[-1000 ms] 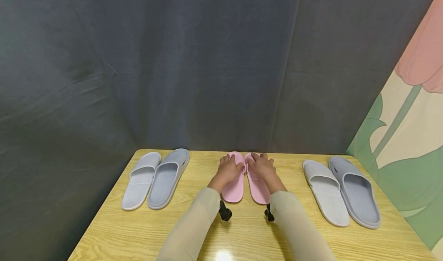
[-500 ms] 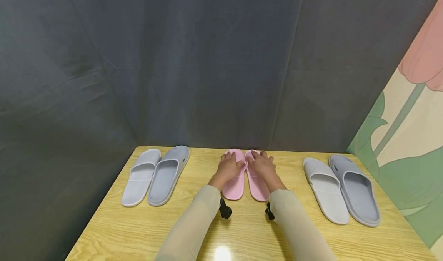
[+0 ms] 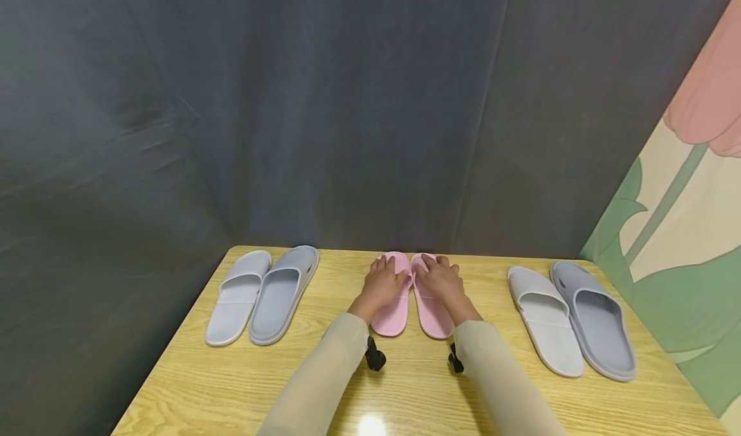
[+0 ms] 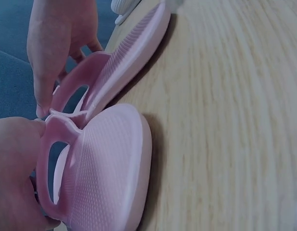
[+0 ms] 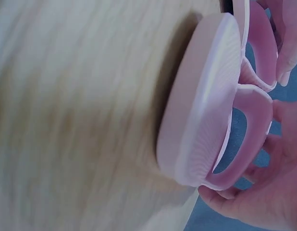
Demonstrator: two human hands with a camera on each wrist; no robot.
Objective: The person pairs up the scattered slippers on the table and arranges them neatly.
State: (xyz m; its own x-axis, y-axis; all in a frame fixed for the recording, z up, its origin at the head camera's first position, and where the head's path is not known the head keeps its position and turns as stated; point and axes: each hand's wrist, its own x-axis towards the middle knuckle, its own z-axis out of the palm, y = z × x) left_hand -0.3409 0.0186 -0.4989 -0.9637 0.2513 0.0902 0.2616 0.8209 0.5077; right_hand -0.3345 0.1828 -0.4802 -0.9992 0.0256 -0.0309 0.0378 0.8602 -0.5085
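Note:
Two pink slippers lie side by side near the table's far edge, toes away from me and their upper inner sides touching. My left hand (image 3: 382, 285) spans the strap of the left pink slipper (image 3: 392, 323), gripping it from above with thumb and fingers on opposite sides. Likewise, my right hand (image 3: 442, 283) grips the strap of the right pink slipper (image 3: 435, 323). In the left wrist view the left slipper's ridged sole bed (image 4: 103, 163) sits close to the wood. The right wrist view shows fingers (image 5: 218, 199) at the right slipper's outer side. Both hands partly cover the straps in the head view.
At the left of the wooden table (image 3: 191, 391) lie a white slipper (image 3: 228, 317) and a grey slipper (image 3: 272, 314). On the right are another white slipper (image 3: 556, 343) and grey slipper (image 3: 608, 346). A dark curtain (image 3: 359, 114) rises behind; a flower-painted wall (image 3: 683, 230) borders the right.
Hands and slippers keep nearly the same places. The head view has shifted slightly, and the right cuff sits a little farther right.

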